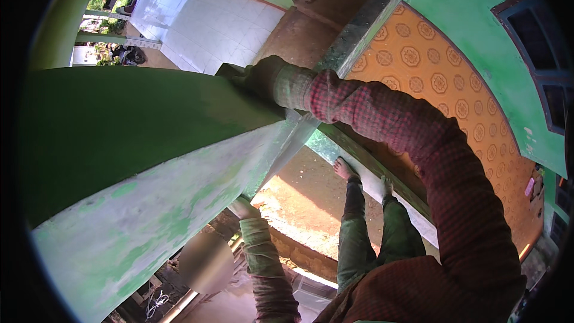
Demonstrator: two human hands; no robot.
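- Wall [161,215], painted green with worn pale patches, runs from the left edge to the centre of the frame.
- Right hand [258,78], upper centre: located at the wall's upper edge, beside dark material [229,72] of unclear kind. Fingers are in shadow; cannot tell whether spread or pressed together.
- Left hand [242,207], lower centre: located at the wall's lower edge. Fingers are mostly hidden; spread or pinching, cannot tell.
- Both sleeves are checked; the right arm crosses the frame from lower right.
- Bare feet [345,168] stand on a pale ledge [372,184], centre right.
- Orange patterned floor [431,72] lies upper right; white tiled floor [203,24], upper left.
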